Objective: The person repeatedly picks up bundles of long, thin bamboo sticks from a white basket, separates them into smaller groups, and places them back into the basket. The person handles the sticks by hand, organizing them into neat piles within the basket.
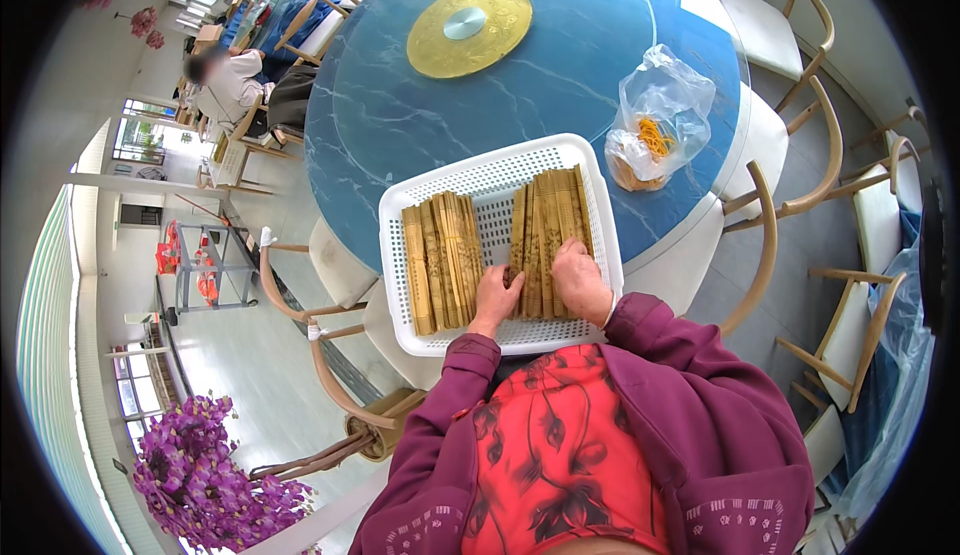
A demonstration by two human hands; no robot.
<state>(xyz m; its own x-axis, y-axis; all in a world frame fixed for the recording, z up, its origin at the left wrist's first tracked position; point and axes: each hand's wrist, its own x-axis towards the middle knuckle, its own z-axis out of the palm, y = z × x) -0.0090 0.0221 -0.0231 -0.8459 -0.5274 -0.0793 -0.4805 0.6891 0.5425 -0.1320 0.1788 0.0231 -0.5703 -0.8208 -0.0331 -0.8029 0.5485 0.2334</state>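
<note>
A white perforated plastic basket (pixel 498 346) stands in front of me at the table's near edge. Two groups of slim, mottled bamboo pieces lie in it side by side, a left stack (pixel 442 262) and a right stack (pixel 541 232). A yellow band appears to run around part of the left stack. My left hand (pixel 498 296) rests in the gap between them, its fingertips at the inner edge of the right stack. Over that stack's near right part, my right hand (pixel 581 279) has curled fingers touching the pieces. Its fingertips are partly hidden, so its grip is unclear.
The round blue marble-patterned table (pixel 360 120) carries a gold turntable disc (pixel 495 37). A clear plastic bag (pixel 667 97) with yellow-orange rubber bands (pixel 654 139) lies at the right. Wooden chairs (pixel 765 255) ring the table. A person (pixel 232 86) sits farther off at the left.
</note>
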